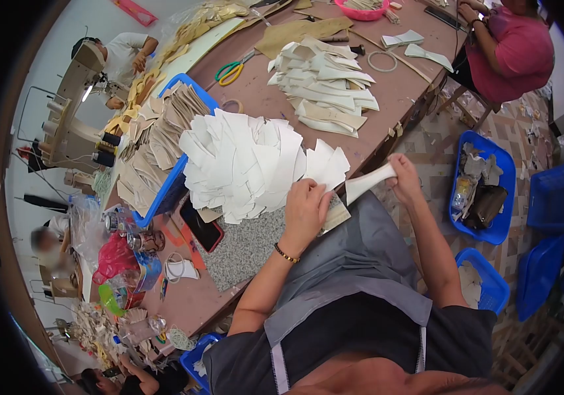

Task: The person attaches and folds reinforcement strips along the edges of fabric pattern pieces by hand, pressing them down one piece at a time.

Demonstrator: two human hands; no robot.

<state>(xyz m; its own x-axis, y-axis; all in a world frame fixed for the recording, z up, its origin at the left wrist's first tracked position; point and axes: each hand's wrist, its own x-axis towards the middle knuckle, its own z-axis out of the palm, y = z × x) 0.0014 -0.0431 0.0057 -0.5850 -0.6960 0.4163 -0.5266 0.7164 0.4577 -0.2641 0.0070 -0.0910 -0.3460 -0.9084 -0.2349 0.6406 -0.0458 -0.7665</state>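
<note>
My right hand (404,179) grips one end of a white, flared cut piece (370,182), which looks like leather or fabric, off the table's edge. My left hand (307,212) rests at the near edge of a large heap of white cut pieces (242,161). Its fingers are bent and pressed together against a few white pieces (327,164); whether it pinches one is hidden. Under its wrist side lies a beige block or stack (336,217), partly covered. A speckled grey slab (236,253) sits beneath the heap.
A blue basket (163,191) of beige pieces stands left of the heap, near a phone (201,225). Beyond lie another white stack (325,85) and green-and-orange scissors (234,70). A co-worker in pink (515,49) sits at right; blue bins (486,187) stand on the floor.
</note>
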